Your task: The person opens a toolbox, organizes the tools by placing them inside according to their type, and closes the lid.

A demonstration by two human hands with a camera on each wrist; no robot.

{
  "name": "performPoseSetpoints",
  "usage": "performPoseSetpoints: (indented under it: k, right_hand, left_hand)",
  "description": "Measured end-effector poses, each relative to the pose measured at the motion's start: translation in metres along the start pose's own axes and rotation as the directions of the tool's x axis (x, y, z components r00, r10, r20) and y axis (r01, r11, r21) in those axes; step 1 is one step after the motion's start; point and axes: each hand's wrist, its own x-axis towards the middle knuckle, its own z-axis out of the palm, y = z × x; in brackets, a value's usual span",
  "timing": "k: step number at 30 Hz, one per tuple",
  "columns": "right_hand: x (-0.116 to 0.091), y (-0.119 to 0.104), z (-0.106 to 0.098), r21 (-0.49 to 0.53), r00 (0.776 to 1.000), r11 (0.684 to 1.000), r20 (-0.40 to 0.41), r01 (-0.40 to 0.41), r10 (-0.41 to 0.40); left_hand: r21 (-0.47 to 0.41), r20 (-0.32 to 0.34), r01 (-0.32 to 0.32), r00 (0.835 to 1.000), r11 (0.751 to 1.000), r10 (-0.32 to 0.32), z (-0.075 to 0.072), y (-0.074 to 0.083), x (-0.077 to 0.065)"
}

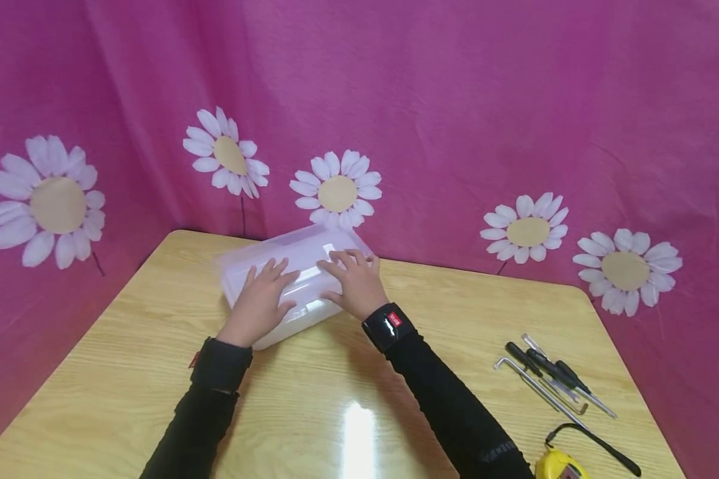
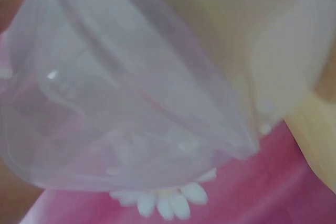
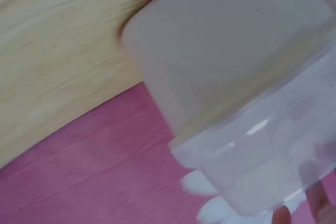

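A translucent plastic box (image 1: 308, 318) sits at an angle near the back of the table. Its clear lid (image 1: 302, 238) shows on top, and a seam parts lid and body in the right wrist view. The left hand (image 1: 259, 301) lies over the lid's left part, fingers spread. Toward the right end, the right hand (image 1: 359, 283) touches the lid with its fingers apart. Fingertips (image 3: 316, 203) of the right hand show at the lid's edge in the right wrist view. Close up, the lid (image 2: 131, 103) fills much of the left wrist view, blurred.
Several tools, among them a screwdriver (image 1: 569, 376) and a bent metal rod (image 1: 539, 389), lie at the table's right side. Closer in is a yellow tape measure (image 1: 558, 466) with a black strap. A pink curtain (image 1: 431, 133) with daisies hangs behind the wooden table (image 1: 311, 412).
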Motion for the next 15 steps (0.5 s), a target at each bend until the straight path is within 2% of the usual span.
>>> performPoseSetpoints:
  k: [3,6,11,15]
  right_hand:
    - [-0.017,0.016,-0.004,-0.009,0.996,0.997,-0.044,-0.082,0.082]
    - [-0.033,0.028,-0.009,-0.010,0.981,0.984,-0.083,-0.178,0.177]
    - [-0.056,0.040,-0.016,-0.002,0.935,0.943,-0.137,-0.331,0.328]
    - [-0.074,0.044,-0.023,0.013,0.894,0.907,-0.163,-0.420,0.417]
  left_hand:
    - [-0.018,0.047,-0.072,0.996,0.997,0.073,0.008,0.010,0.019]
    - [-0.040,0.091,-0.134,0.986,0.990,0.137,0.016,0.020,0.037]
    - [-0.081,0.136,-0.225,0.963,0.971,0.235,0.030,0.036,0.063]
    - [-0.129,0.151,-0.275,0.944,0.953,0.293,0.038,0.050,0.075]
